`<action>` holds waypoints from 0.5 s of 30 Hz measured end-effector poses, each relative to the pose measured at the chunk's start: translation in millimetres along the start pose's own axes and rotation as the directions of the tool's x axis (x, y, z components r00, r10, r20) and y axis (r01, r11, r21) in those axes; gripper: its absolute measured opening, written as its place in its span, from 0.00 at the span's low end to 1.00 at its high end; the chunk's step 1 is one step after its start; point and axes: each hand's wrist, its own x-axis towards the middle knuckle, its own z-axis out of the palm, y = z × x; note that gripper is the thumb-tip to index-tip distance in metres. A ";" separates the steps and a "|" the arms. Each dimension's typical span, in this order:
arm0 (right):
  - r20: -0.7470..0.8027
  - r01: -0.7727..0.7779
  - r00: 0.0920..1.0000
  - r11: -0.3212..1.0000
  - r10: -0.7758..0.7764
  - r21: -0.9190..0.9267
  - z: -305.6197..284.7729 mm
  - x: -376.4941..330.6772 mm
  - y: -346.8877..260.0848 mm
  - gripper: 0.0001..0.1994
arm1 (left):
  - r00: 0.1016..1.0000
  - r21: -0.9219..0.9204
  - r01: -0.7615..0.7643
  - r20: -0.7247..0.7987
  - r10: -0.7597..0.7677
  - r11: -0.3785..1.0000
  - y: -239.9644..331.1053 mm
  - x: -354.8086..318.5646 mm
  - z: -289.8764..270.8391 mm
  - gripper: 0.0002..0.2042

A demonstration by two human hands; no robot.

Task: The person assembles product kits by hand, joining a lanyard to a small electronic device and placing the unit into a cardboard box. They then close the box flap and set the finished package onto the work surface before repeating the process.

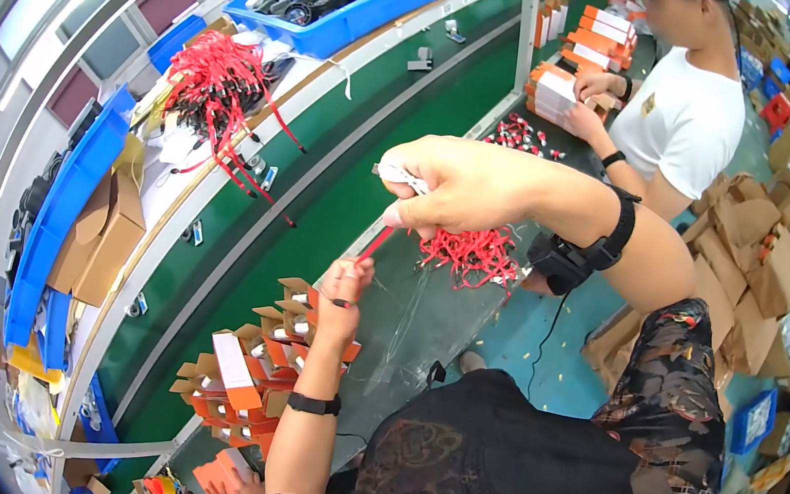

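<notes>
a: what is the right hand doing?
b: it's curled tight, grasping a small white piece; the details are hidden by the fingers. a narrow red strap comes out by its thumb.
a: and the left hand?
b: closed on the strap's lower end, fingers folded in. so the strap runs straight and slanted between the two hands, above the edge of the bench.
a: what lies closest?
b: a loose, tangled heap of red straps, thin and looped, just beyond the right hand. nearer the left forearm stand open cardboard boxes, orange and white outside, brown flaps up, packed close together.
a: the surface?
b: a dull grey-green bench, smooth, with light streaks. alongside runs a dark green belt with pale rails.
a: further out?
b: across the belt, a thick bunch of red cords with black ends, and a glossy blue plastic tray holding black parts. a co-worker in a white shirt handles orange and white boxes. crumpled brown cartons crowd the right side, past a blue-green floor.
</notes>
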 end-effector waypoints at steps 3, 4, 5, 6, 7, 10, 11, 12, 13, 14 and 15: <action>-0.045 0.109 0.993 0.994 -0.109 -0.016 1.3 7.7 -14.8 0.15 | 0.956 0.103 -0.275 0.137 0.260 0.956 9.9 2.9 29.1 0.03; -0.046 0.105 0.993 0.994 -0.106 -0.027 0.4 7.5 -21.7 0.15 | 0.873 0.350 -0.479 0.284 0.396 0.805 23.3 6.8 37.5 0.02; -0.053 0.094 0.994 0.993 -0.098 -0.069 -0.5 6.0 -31.4 0.15 | 0.811 0.447 -0.585 0.355 0.466 0.677 28.1 12.0 45.9 0.02; -0.058 0.089 0.994 0.990 -0.096 -0.108 0.9 6.2 -39.0 0.15 | 0.741 0.529 -0.670 0.432 0.515 0.520 31.0 13.6 51.9 0.02; -0.076 0.110 0.991 0.993 -0.114 -0.052 3.5 6.8 -41.9 0.15 | 0.737 0.528 -0.674 0.432 0.520 0.517 29.5 13.5 57.6 0.02; -0.062 0.113 0.991 0.993 -0.116 -0.039 5.3 4.3 -62.6 0.15 | 0.879 0.221 -0.421 0.340 0.335 0.880 20.7 12.3 76.3 0.04; -0.089 0.186 0.976 0.971 -0.201 -0.149 5.3 9.2 -59.9 0.14 | 0.889 -0.033 -0.317 0.338 0.309 0.948 18.6 10.4 82.2 0.05; -0.100 0.185 0.974 0.972 -0.201 -0.147 3.4 10.1 -59.3 0.14 | 0.895 -0.284 -0.183 0.348 0.279 0.941 15.7 10.1 86.4 0.06; -0.126 0.217 0.963 0.960 -0.240 -0.175 1.5 10.5 -58.1 0.14 | 0.877 -0.208 -0.195 0.401 0.266 0.958 11.1 8.9 86.6 0.09; -0.150 0.247 0.949 0.948 -0.279 -0.202 -0.5 10.6 -55.7 0.13 | 0.913 -0.334 -0.056 0.363 0.183 0.941 7.1 -0.4 92.1 0.13; -0.185 0.216 0.955 0.972 -0.230 -0.095 -1.9 11.0 -52.1 0.13 | 0.900 -0.467 0.062 0.407 0.153 0.882 8.0 -10.7 91.7 0.15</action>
